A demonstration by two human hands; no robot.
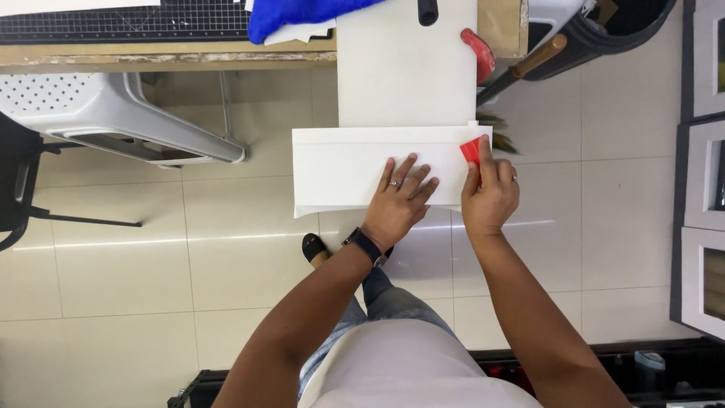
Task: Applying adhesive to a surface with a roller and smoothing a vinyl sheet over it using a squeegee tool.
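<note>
At frame centre, folded white sheet [340,170] hanging off the desk [151,57] edge. Left hand [400,200] flat on it, fingers spread, grasping nothing. Right hand [491,196] pinching a red scraper [471,150] against its right edge.

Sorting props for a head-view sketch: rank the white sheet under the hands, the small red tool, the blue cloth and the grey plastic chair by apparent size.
1. White sheet, largest.
2. Grey plastic chair: close to the sheet and cut off by the frame edge, so unsure.
3. Blue cloth, partly cropped.
4. Small red tool in the right hand, smallest.
</note>
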